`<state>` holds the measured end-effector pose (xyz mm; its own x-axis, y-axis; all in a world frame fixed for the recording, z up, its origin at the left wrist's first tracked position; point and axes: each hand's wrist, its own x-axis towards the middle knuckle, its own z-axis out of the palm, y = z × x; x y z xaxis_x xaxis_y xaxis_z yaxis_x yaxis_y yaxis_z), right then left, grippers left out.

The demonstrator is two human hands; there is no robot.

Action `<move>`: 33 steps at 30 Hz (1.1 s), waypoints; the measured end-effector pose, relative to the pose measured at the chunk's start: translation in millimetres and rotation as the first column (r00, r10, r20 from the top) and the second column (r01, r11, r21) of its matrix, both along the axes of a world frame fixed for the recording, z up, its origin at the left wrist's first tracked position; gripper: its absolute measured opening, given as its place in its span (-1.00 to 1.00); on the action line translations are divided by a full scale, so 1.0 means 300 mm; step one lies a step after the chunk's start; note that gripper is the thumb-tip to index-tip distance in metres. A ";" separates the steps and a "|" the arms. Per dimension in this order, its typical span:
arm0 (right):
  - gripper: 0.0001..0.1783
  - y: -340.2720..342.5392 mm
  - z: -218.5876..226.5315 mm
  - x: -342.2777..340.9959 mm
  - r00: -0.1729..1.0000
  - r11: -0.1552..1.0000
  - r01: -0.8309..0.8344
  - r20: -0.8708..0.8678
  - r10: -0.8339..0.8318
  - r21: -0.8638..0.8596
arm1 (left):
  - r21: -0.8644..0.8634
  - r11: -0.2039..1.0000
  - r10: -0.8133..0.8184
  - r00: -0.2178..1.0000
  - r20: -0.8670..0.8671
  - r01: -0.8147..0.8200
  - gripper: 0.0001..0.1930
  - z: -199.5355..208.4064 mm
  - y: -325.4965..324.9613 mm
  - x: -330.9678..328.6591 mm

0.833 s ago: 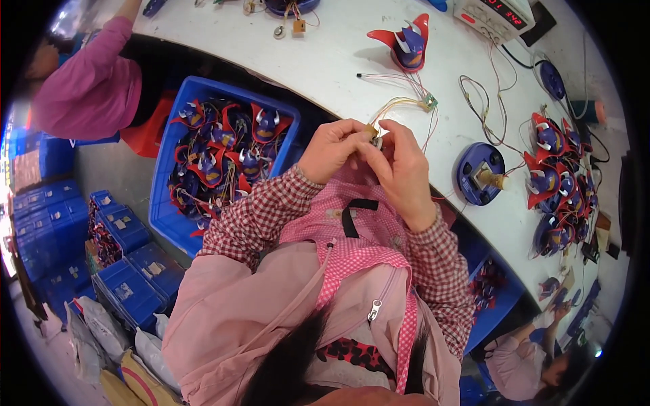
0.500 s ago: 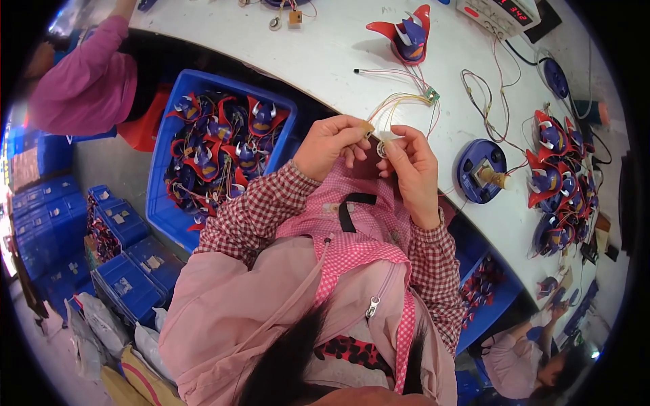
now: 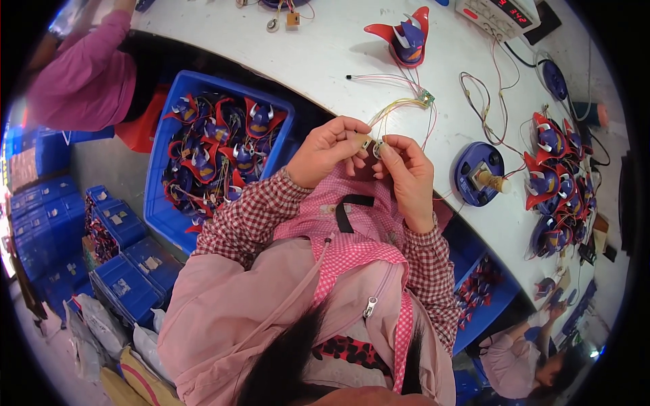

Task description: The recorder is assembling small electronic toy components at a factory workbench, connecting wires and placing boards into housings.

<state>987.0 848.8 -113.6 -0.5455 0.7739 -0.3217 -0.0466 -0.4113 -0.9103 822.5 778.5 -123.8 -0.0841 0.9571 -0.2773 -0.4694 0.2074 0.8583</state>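
My left hand (image 3: 326, 151) pinches a small tan block (image 3: 366, 143) between thumb and fingertips. Close beside it, my right hand (image 3: 409, 169) grips a small round metal disc (image 3: 378, 150), partly covered by the fingers. Whether block and disc touch, I cannot tell. Yellow and red wires (image 3: 395, 104) run from the fingers to a small green circuit board (image 3: 426, 99) on the white table. More thin wires link the board toward a purple and red horned toy head (image 3: 409, 40), and one lead ends in a black connector (image 3: 349, 77).
On the left, a blue crate (image 3: 154, 203) holds several toy heads. A round blue base with a spool (image 3: 479, 173) stands to my right, near a pile of toy heads (image 3: 552, 179). A power supply (image 3: 497, 15) sits at the back. Co-workers' sleeves (image 3: 84, 81) show nearby.
The block and disc have come closer together between my hands, the disc turning in my right fingers. The circuit board and its wires have shifted slightly left.
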 end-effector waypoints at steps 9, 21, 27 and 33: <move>-0.82 0.056 0.000 -0.015 0.917 0.640 -0.157 0.352 -0.189 0.753 | 0.057 0.998 0.011 0.998 -0.059 -0.008 -0.72 0.015 0.015 0.014; -0.72 0.104 0.033 -0.008 0.862 0.557 -0.293 0.467 -0.198 0.777 | 0.096 0.995 0.012 0.990 -0.141 0.001 -0.72 0.013 0.075 0.038; -0.68 0.111 0.040 0.032 0.896 0.582 -0.269 0.421 -0.142 0.768 | 0.111 0.994 0.032 0.994 -0.103 -0.020 -0.76 0.023 0.106 0.074; -0.71 0.079 0.062 0.061 0.927 0.608 -0.178 0.340 -0.161 0.774 | 0.116 0.993 0.022 0.988 -0.150 -0.005 -0.76 0.007 0.098 0.092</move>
<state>1005.4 872.4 -95.1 -0.5368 0.8085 0.2413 0.3314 0.4651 -0.8209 850.2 808.0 -121.8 -0.1299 0.9803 -0.1488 -0.3345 0.0980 0.9373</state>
